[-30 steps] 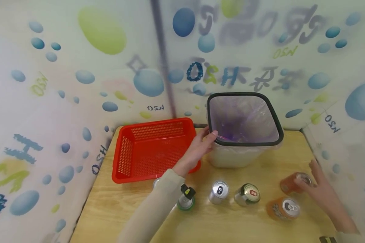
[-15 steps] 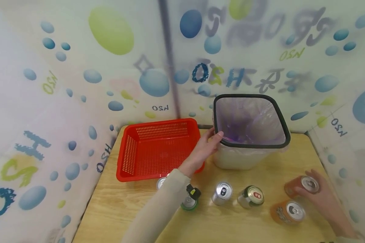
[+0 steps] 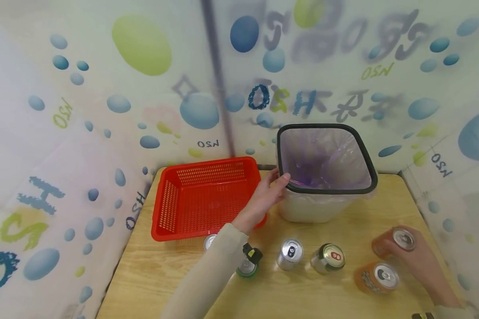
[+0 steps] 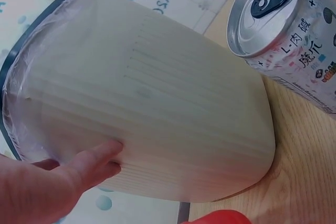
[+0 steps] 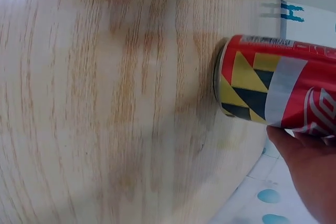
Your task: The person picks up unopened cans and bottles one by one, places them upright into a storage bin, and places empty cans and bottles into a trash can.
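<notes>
A white trash bin [image 3: 311,208] with a clear liner and black rim stands at the back. My left hand [image 3: 265,192] touches its left front corner beneath the rim; the left wrist view shows the fingers [image 4: 102,158] lying fairly straight against the outer wall. At the right, my right hand [image 3: 417,254] grips a red soda can [image 3: 387,243] around its side. In the right wrist view this soda can [image 5: 262,82] bears a yellow and black pattern near its base, which is close to the tabletop. An orange soda can [image 3: 373,278] stands just in front of it.
A red plastic basket [image 3: 211,204] sits left of the bin. Along the front stand a silver can [image 3: 290,254], a green and gold can [image 3: 327,258], and a green can [image 3: 247,268] and another can [image 3: 209,241] partly behind the left sleeve. Printed fabric walls enclose the wooden table [image 3: 143,270].
My right hand has come in from the right, closed around the red can and stays there. The left hand has kept its place at the bin. The head view has shifted slightly.
</notes>
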Motion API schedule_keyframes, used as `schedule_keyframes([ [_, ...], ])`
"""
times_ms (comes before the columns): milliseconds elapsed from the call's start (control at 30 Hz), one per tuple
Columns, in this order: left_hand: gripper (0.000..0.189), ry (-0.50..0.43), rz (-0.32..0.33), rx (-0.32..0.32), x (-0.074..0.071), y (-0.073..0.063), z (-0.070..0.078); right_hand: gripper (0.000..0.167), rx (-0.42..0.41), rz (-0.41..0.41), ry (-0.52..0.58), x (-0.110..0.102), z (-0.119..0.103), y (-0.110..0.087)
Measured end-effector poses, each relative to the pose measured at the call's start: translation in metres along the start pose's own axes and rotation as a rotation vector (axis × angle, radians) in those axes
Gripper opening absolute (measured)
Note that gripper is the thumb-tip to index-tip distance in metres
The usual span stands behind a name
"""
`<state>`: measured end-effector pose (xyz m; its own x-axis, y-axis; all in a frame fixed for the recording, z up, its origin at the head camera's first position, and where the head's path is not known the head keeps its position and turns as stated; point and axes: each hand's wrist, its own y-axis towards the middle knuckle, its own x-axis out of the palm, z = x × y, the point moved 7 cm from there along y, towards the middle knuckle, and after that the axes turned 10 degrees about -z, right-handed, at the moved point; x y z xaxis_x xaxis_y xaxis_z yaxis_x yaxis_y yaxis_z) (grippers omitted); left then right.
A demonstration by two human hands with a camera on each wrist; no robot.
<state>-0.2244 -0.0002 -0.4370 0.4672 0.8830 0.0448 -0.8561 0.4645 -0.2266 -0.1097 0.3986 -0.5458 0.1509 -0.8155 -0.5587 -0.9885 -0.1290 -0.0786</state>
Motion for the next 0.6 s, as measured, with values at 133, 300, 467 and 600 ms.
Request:
schedule_keyframes([
  [133, 0.082, -0.019, 0.002, 0.005, -0.001, 0.0, 0.0, 0.036, 0.024, 0.072, -0.073, -0.011, 0.0, -0.006],
  [300, 0.082, -0.022, 0.004, 0.012, -0.002, 0.0, 0.0, 0.044, 0.037, 0.186, -0.078, -0.028, -0.013, -0.014],
  [467, 0.084, -0.017, 0.011, 0.018, -0.002, 0.0, 0.0, 0.063, 0.176, 0.272, -0.137, -0.045, -0.031, -0.023],
  [600, 0.083, -0.025, 0.012, 0.017, -0.001, 0.002, -0.001, 0.078, 0.247, 0.32, -0.167, -0.057, -0.049, -0.029],
])
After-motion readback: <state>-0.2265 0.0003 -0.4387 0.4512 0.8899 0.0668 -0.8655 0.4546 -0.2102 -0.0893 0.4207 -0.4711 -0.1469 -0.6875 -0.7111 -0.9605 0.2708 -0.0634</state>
